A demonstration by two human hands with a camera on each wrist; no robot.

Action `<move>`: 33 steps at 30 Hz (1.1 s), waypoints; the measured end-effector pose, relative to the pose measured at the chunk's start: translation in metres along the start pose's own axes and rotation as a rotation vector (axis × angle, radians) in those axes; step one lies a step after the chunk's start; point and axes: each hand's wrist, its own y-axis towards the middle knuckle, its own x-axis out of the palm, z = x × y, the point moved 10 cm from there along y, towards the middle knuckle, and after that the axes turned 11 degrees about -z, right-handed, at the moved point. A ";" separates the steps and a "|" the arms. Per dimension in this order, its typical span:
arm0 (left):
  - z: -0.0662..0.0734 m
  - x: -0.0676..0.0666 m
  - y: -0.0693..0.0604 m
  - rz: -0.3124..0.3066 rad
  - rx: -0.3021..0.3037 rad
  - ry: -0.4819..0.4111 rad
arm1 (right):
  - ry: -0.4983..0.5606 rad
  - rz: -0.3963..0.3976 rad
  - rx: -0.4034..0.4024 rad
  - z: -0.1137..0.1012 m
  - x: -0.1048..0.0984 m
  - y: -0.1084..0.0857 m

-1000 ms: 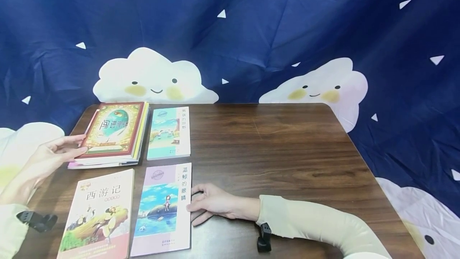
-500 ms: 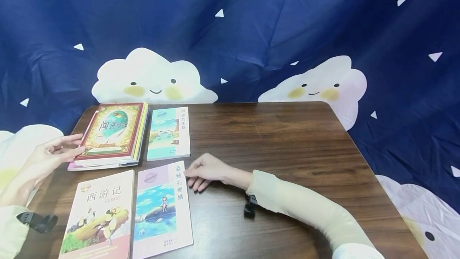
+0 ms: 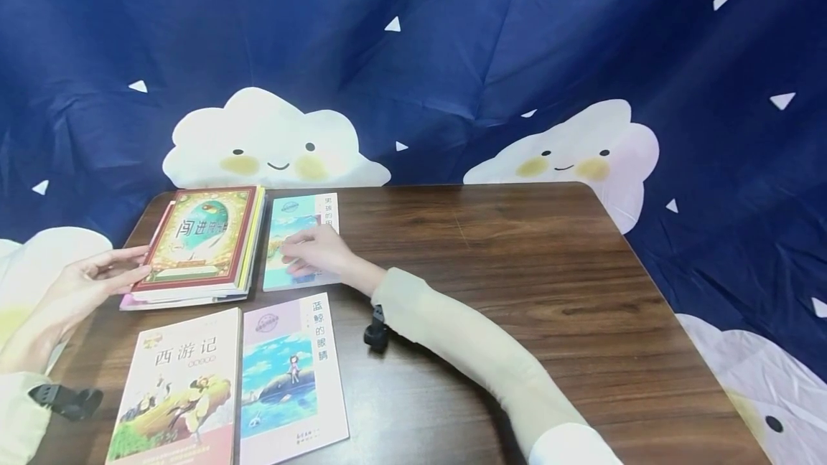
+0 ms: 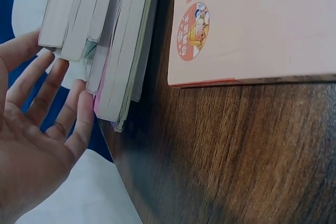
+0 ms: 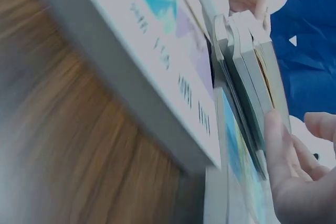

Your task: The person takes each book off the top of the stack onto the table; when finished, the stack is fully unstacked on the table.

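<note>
My left hand (image 3: pixel 80 293) rests on the near left side of a stack of books (image 3: pixel 200 235), topped by a dark red-bordered cover. Spread fingers touch the page edges in the left wrist view, where the stack (image 4: pixel 118 51) shows several books. My right hand (image 3: pixel 323 250) is over a thin teal book (image 3: pixel 293 207), partly covering its picture; contact with it cannot be told. In the right wrist view the right hand (image 5: pixel 299 177) has loosely bent fingers beside the stack and holds nothing.
A pale pink book (image 3: pixel 171 393) and a lilac book (image 3: pixel 287 379) lie side by side at the front left, the lilac one slightly turned. The brown wooden table (image 3: pixel 517 293) extends right. A blue cloud-patterned cloth (image 3: pixel 439 56) hangs behind.
My right hand has left the lilac book's right edge and moved up and left over the teal book. The lilac book turned and shifted slightly. My left hand has stayed at the stack.
</note>
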 end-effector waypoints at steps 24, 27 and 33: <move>0.003 0.004 0.001 0.009 -0.049 0.037 | 0.301 0.130 -0.001 -0.004 0.034 0.050; 0.005 0.003 0.001 0.010 -0.049 0.049 | 0.302 0.122 -0.004 -0.003 0.035 0.052; 0.006 0.007 0.001 0.016 -0.043 0.005 | 0.329 0.144 -0.001 -0.001 0.037 0.053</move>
